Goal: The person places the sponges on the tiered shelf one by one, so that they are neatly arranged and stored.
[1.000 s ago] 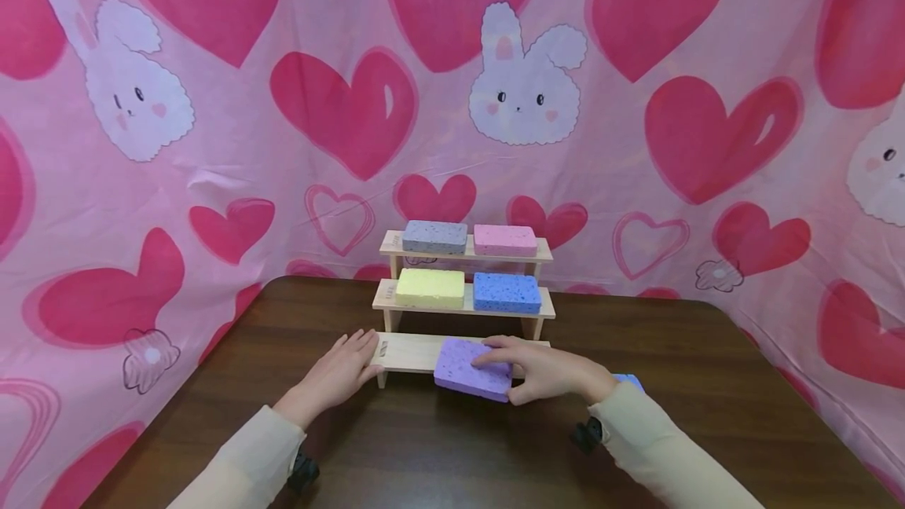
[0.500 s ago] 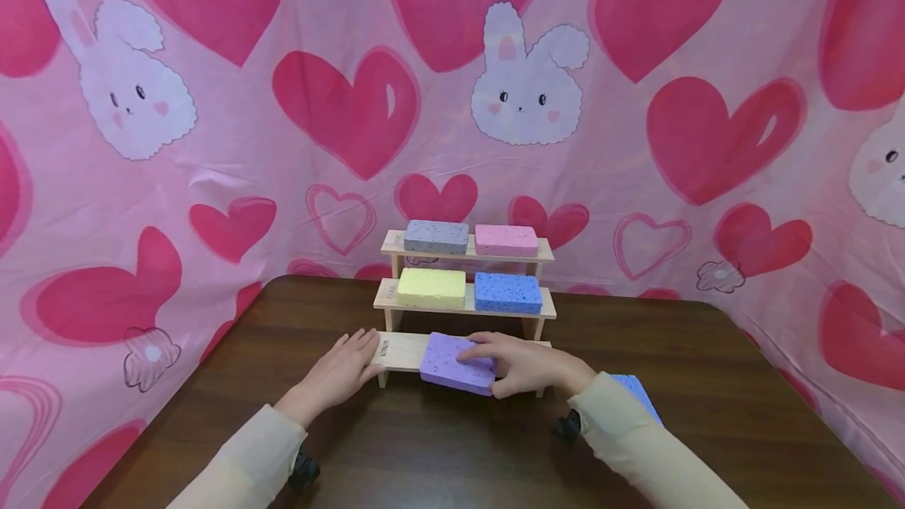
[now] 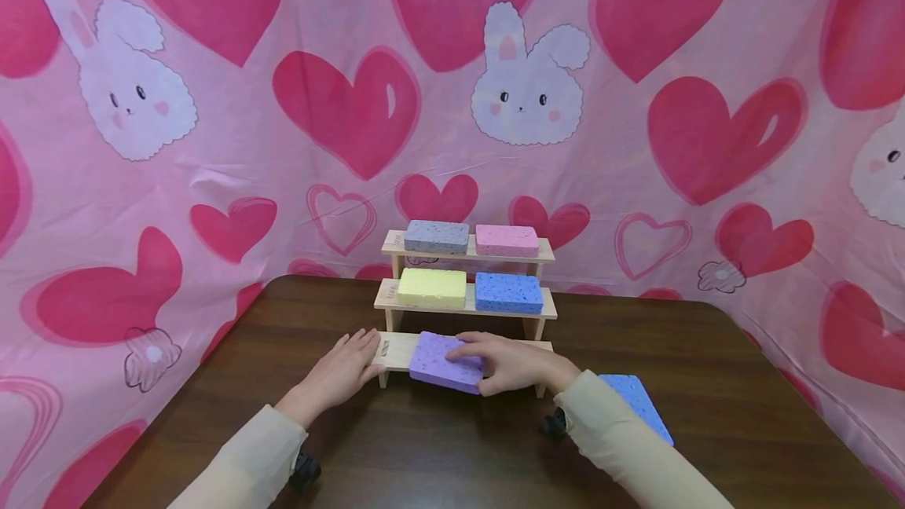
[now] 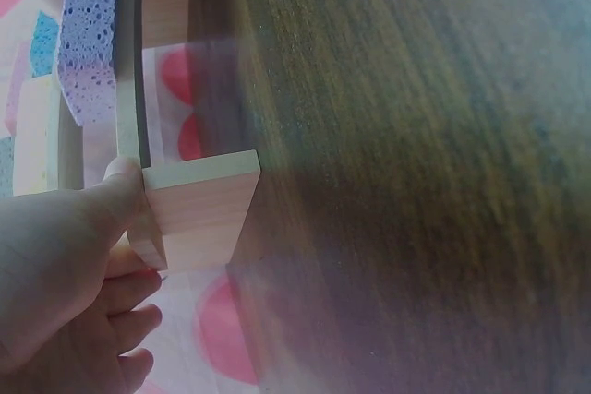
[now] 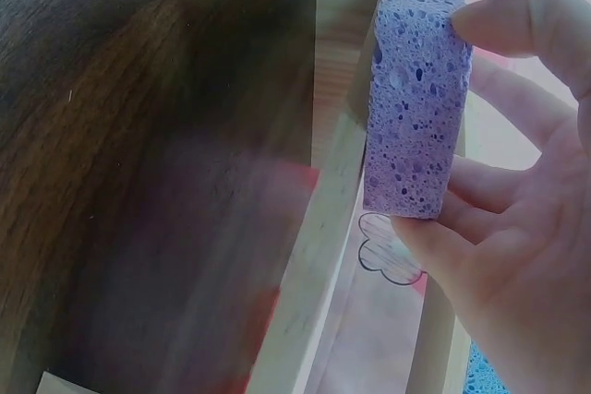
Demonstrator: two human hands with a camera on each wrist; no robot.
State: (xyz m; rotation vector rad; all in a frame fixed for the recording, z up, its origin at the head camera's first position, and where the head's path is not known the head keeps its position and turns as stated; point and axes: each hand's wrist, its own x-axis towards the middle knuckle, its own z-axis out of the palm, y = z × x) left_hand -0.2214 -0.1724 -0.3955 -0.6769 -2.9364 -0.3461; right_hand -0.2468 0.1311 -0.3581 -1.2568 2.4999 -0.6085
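Note:
In the head view, a purple sponge (image 3: 445, 362) sits at the bottom tier of a wooden three-tier stand (image 3: 397, 346), its near edge jutting out past the board. My right hand (image 3: 512, 364) grips its right side between thumb and fingers; the right wrist view shows the sponge's porous edge (image 5: 416, 99) in this hold. At the left end of the same tier is my left hand (image 3: 339, 375). Thumb and index finger hold the board's corner in the left wrist view, above the end leg (image 4: 203, 214).
A yellow sponge (image 3: 432, 288) and a blue sponge (image 3: 508, 293) lie on the middle tier. Grey (image 3: 436, 236) and pink (image 3: 507, 240) sponges lie on the top tier. Another blue sponge (image 3: 639, 403) lies on the brown table (image 3: 417, 462), beside my right forearm. A heart-patterned cloth (image 3: 438, 124) hangs behind.
My right hand has moved left along the bottom tier with the purple sponge. More of the blue sponge on the table shows. My left hand has stayed in place.

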